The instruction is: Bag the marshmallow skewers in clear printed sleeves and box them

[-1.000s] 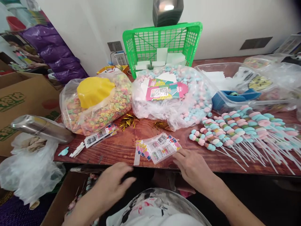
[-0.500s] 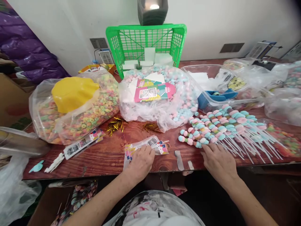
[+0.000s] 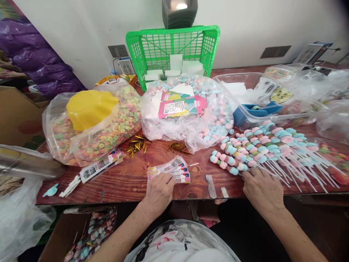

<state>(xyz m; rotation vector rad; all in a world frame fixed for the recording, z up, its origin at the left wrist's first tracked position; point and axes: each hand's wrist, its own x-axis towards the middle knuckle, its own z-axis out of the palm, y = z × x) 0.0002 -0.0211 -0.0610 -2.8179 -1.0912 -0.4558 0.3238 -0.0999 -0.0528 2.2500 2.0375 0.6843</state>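
Note:
My left hand rests at the table's front edge with its fingertips curled onto a small stack of clear printed packets. My right hand lies palm down to the right, fingers bent over the white sticks of a pile of pink, blue and white marshmallow skewers. Whether a stick is pinched between its fingers is hidden. The skewer pile fans out to the right across the wooden table.
Behind stand a bag of coloured cereal rings with a yellow scoop, a bag of pink and blue marshmallows with printed cards on top, a green basket and a clear tub. Gold twist ties lie mid-table. A box of finished skewers sits below left.
My left hand came up from below the table onto the packet stack. My right hand left the packets and moved right to the skewer sticks.

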